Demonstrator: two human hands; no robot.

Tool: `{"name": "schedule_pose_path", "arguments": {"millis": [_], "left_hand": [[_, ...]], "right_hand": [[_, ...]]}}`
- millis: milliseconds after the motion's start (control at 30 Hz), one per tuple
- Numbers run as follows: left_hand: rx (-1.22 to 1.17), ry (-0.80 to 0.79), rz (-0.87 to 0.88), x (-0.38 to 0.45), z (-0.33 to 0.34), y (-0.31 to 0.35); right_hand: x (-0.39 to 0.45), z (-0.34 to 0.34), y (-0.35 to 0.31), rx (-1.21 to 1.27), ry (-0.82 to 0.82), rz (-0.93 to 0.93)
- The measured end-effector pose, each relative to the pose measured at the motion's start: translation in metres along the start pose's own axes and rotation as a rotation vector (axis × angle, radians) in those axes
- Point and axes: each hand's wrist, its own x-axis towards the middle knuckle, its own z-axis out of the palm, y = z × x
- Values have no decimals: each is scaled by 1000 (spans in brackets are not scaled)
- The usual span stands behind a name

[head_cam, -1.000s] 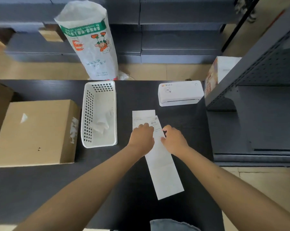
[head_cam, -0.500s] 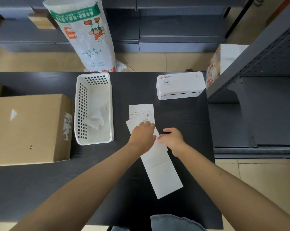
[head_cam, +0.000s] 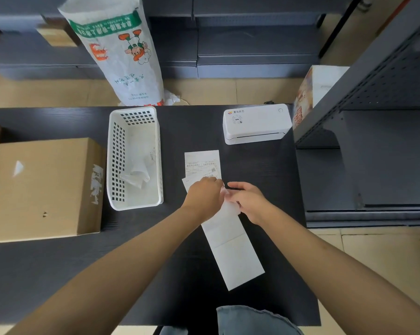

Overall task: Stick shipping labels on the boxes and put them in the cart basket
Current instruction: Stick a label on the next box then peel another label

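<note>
You get soft, even daylight with faint shadows; the dark desk (head_cam: 59,274) shows no glare, and wide-angle distortion bends the slightly blurred frame edges.

Left hand (head_cam: 204,195) and right hand (head_cam: 248,201) close together, fingers curled.

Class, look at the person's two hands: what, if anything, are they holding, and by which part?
Both the left hand and right hand pinch the label strip at its far end, near the printed label.
</note>
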Motion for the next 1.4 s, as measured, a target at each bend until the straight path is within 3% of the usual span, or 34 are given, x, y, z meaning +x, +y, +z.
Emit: {"name": "schedule_pose_path", "arguments": {"millis": [233, 767, 1033, 1200, 1400], "left_hand": [[-99, -47, -38, 0, -7, 2], [-74, 4, -87, -3, -12, 3], [-141, 69, -252, -4, -16, 3], [-362, 47, -431, 3, -29, -7], [-507, 44, -540, 9, -41, -18]], "right_hand": [[1, 0, 3, -134, 103, -92], [-7, 6, 8, -61, 71, -166], [-2, 1, 11, -239, 106, -184], [2, -12, 22, -283, 191, -110], [5, -16, 27, -333, 127, -77]]}}
